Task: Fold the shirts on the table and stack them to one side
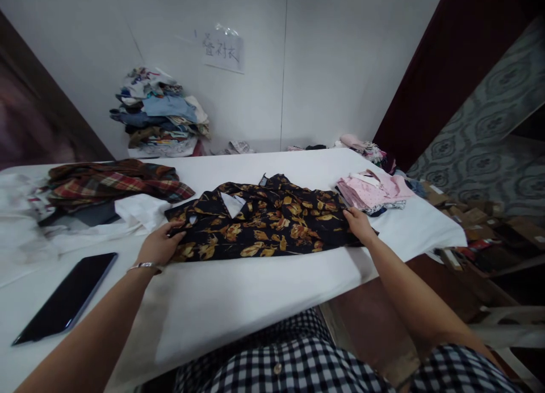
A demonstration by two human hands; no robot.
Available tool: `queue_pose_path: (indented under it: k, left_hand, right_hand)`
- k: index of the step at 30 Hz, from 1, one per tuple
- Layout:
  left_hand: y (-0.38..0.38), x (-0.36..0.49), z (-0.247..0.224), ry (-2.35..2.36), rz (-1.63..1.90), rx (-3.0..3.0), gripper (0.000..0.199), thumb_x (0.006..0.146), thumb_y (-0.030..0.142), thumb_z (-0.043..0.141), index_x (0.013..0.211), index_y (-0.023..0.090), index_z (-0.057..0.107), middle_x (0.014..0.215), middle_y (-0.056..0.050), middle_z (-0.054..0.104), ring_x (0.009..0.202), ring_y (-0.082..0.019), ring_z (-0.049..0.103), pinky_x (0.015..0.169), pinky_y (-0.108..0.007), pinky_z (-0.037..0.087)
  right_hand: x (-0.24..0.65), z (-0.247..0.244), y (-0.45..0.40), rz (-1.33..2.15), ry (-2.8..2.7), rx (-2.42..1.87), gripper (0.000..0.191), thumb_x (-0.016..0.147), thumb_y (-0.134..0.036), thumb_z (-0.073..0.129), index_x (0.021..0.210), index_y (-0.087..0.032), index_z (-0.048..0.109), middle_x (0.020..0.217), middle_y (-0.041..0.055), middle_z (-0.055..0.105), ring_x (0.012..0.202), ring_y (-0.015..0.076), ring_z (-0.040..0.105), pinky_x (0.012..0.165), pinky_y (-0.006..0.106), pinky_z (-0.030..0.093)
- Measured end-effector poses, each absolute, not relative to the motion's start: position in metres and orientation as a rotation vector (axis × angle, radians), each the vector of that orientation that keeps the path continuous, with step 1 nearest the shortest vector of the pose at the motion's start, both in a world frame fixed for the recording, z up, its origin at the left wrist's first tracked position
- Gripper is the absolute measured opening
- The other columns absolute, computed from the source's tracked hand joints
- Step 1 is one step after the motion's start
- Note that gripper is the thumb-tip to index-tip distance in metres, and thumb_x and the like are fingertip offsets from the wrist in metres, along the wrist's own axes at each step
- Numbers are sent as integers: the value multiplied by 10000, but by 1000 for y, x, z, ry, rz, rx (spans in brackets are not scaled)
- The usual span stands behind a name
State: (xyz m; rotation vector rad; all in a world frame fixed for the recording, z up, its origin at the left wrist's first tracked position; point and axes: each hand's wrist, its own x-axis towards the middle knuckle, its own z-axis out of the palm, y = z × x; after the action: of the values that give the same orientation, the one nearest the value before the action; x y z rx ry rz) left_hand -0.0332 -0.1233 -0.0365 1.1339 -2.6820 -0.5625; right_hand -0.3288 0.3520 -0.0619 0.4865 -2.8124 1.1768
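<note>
A black shirt (276,225) with gold and brown flowers lies spread sideways on the white-covered table (255,285), its collar towards the far side. A patch of white shows through near its upper left. At the shirt's left end, my left hand (164,242), with a bracelet on the wrist, has its fingers closed on the cloth. My right hand (357,225) grips the opposite end near the edge, fingers curled over the fabric. Some fingertips of both hands are hidden against the cloth.
Loose plaid and white clothes (114,183) are heaped at the left, with a dark tablet or phone (66,299) in front. Folded pink clothing (374,188) sits at the right. Behind stands a tall clothes stack (164,115). Boxes (481,217) lie beyond the table's right edge.
</note>
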Motion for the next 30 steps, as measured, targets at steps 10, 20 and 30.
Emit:
queue_pose_path:
  k: [10,20,30]
  left_hand:
    - [-124,-32,-31,-2606,-636,1198,404,816,465,491,1056,195,670,1086,-53,698,969,-237,638,819,-285,485]
    - [-122,-27,-37,-2508,-1027,1084,457,744,469,591,1106,203,670,1087,-45,703,1001,-230,636,850,-284,504]
    - [-125,-57,-37,-2095,-972,976,302,744,372,574,946,178,689,905,-39,723,886,-213,655,829,-319,518]
  right_hand:
    - [-342,-63,358,672,-2929,513,271,861,-386,438,752,-208,610,760,89,661,754,238,604,658,326,406]
    - [-327,-54,350,328,-3036,530,416,901,-483,412,1042,-171,650,926,153,701,853,280,652,677,329,421]
    - [-350,-65,340,704,-2759,500,397,869,-323,417,1152,-143,631,1017,142,698,920,280,646,807,380,480]
